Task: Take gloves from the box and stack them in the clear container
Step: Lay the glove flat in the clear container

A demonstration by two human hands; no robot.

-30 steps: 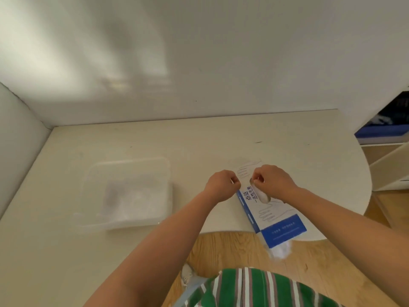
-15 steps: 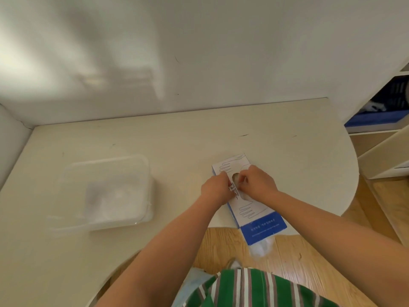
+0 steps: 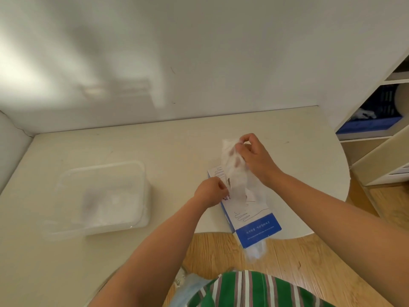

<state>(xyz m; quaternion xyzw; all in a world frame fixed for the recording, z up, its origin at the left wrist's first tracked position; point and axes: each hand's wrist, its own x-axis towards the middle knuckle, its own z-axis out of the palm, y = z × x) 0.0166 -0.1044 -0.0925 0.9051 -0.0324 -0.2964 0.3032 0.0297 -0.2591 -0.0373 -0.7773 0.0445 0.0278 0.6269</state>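
Gloves (image 3: 110,202) lie as a whitish, blurred heap inside the clear container (image 3: 66,180), which sits on the left part of the pale worktop (image 3: 177,149), well apart from the box (image 3: 256,220).

In the head view, the white and blue box lies flat at the worktop's front edge, and its blue near end overhangs the wooden floor (image 3: 221,251). A wisp of thin white plastic (image 3: 257,252) sticks out of that near end. The right hand (image 3: 256,160) is raised above the far end of the box, its grip clenched on one see-through glove (image 3: 235,176), pinched near the top. This glove hangs stretched from the fingers down to the slot in the box top. The left hand (image 3: 211,191) rests against the left edge of the box beside the slot with its fingers curled. Whether its grip has the cardboard, the lower end of the glove or nothing, I cannot tell.

A green striped shirt (image 3: 254,291) shows at the bottom. A shelf unit (image 3: 376,160) with a blue bin (image 3: 371,126) stands at the right.
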